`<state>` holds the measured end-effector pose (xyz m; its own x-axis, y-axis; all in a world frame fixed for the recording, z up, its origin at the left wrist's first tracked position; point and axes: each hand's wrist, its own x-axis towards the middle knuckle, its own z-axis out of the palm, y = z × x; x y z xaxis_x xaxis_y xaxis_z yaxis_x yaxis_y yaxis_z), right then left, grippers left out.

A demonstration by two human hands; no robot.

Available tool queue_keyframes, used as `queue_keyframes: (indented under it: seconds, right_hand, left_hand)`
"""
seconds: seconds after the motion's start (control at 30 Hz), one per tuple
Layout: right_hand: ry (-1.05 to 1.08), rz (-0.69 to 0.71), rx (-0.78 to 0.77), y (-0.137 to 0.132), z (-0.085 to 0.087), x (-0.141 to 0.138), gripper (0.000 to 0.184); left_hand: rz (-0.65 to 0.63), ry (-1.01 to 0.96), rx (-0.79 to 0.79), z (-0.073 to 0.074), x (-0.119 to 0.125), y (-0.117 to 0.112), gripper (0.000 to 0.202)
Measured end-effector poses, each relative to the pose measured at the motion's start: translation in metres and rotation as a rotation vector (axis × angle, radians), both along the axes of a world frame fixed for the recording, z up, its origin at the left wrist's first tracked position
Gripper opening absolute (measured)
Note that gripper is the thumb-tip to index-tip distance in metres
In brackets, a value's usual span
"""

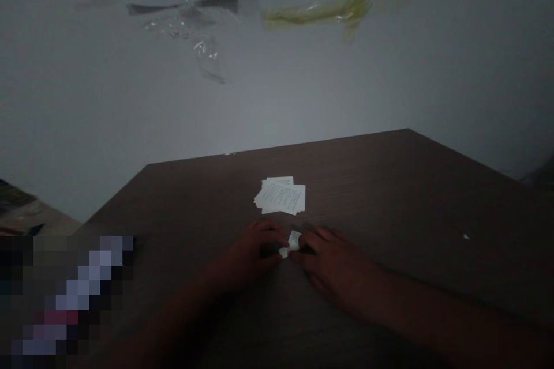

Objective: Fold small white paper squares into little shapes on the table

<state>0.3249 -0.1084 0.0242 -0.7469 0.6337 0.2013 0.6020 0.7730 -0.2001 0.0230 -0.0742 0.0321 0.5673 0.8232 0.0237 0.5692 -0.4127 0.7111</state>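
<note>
A small piece of white paper (295,240) with print on it is between my two hands, low over the dark table. My left hand (258,248) pinches its left edge between thumb and fingers. From the other side my right hand (325,252) grips the paper, its fingers bent and covering the right part. Just beyond the hands lies a loose stack of printed paper sheets (281,196), fanned unevenly. The room is dim, so the print cannot be read and the exact fold of the held paper is hidden.
The brown wooden table (367,184) meets a pale wall (281,104) at its far edge. A tiny white scrap (465,236) lies at the right. Taped sheets and yellow tape (311,14) hang on the wall. Blurred-out items (78,288) stand at the lower left.
</note>
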Motion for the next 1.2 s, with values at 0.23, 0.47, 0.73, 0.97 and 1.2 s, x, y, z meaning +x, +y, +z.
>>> queue_keyframes:
  seconds: [0.23,0.47,0.73,0.97,1.2]
  right_hand:
    - [-0.01,-0.004,0.021,-0.002,0.002,-0.001,0.042]
    - [0.063,-0.05,0.041,0.0,-0.003,0.0,0.024]
    - [-0.121,-0.158,0.045,0.002,0.018,0.003,0.021]
    - [-0.196,-0.238,-0.078,0.006,0.03,0.014,0.027]
    - [-0.284,-0.315,-0.143,0.015,0.042,0.027,0.035]
  left_hand:
    - [0.037,0.029,-0.011,-0.002,0.002,0.003,0.014]
    - [0.075,0.07,0.062,-0.009,0.013,0.003,0.015]
    - [0.1,0.082,0.036,-0.005,0.014,0.003,0.006]
    - [0.101,0.065,0.028,-0.002,0.013,0.001,0.004]
    - [0.112,0.074,0.009,-0.002,0.011,0.002,0.003]
